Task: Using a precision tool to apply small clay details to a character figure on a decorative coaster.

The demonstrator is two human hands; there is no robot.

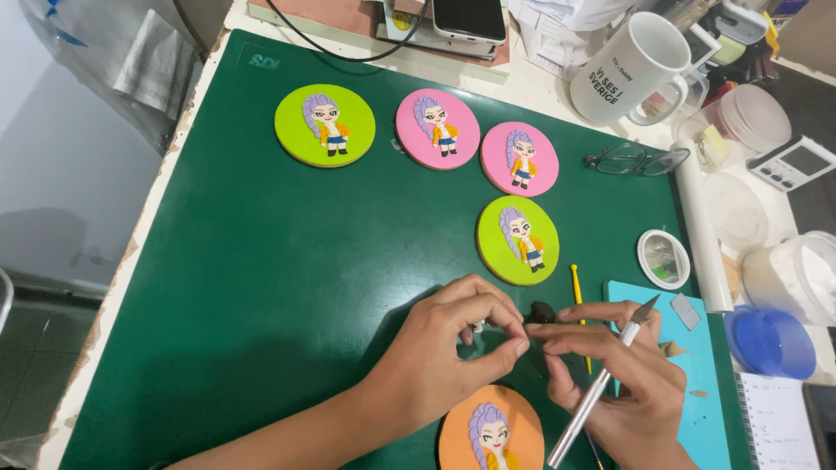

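My left hand (453, 352) hovers over the green cutting mat (261, 287), thumb and fingers pinched together on something too small to make out. My right hand (623, 383) meets it fingertip to fingertip and holds a silver craft knife (601, 387) with the blade pointing up and right. A small black lump of clay (542, 312) lies just beyond the fingertips. Below the hands sits an orange round disc (492, 431) bearing a purple-haired doll figure, partly cut off by the frame edge.
Two lime and two pink discs (325, 124) (437, 128) (519, 158) (517, 239) with the same figure lie further up the mat. A yellow tool (576, 283), blue mat (705, 409), white roller (704, 235), small round tin (663, 258), glasses (636, 160), mug (631, 68) and containers crowd the right side.
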